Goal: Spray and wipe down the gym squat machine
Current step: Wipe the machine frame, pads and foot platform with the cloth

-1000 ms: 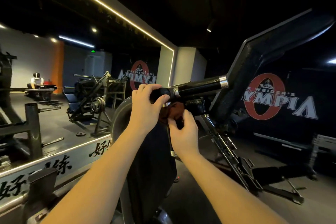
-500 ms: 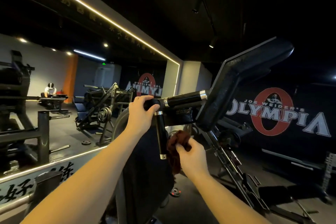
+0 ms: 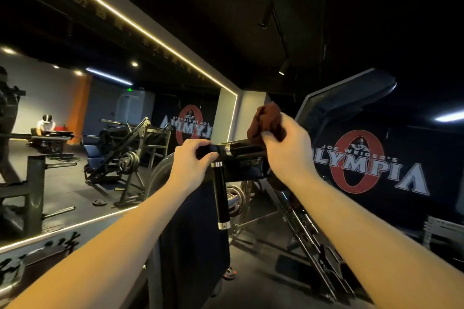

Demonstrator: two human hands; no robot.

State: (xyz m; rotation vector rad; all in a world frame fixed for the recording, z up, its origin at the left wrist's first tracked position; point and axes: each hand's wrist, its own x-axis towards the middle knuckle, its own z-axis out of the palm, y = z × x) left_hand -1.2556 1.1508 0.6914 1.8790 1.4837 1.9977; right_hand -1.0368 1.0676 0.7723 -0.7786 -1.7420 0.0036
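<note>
Wipe pass on the handle assembly of the squat machine (image 3: pixel 334 108), centre of view. Left hand (image 3: pixel 192 160) has its fingers curled round the black end knob (image 3: pixel 208 151) at the 9 o'clock end of the horizontal grip (image 3: pixel 239 150), steadying it. Right hand (image 3: pixel 288 153) pinches the bunched brown cloth (image 3: pixel 267 119) between thumb and fingers. Cloth sits at 12 o'clock above that grip, at or just off the surface; can't confirm contact. Vertical grip (image 3: pixel 220 198) hangs at 6 o'clock from the junction, nothing on it.

To do this well, my read:
- drop the cloth onto the horizontal grip and wrap it round the tube, don't dab the top
- drag from the chrome collar toward 3 o'clock, rolling the wrist to catch the underside
- keep the left hand braced so the arm doesn't swing

No spray bottle in view, so can't tell if the surface is wet.

Delta vs half a second ago: cloth was low, at 3 o'clock beside the vertical grip; now it's up over the horizontal one. Left hand hasn't left the knob
</note>
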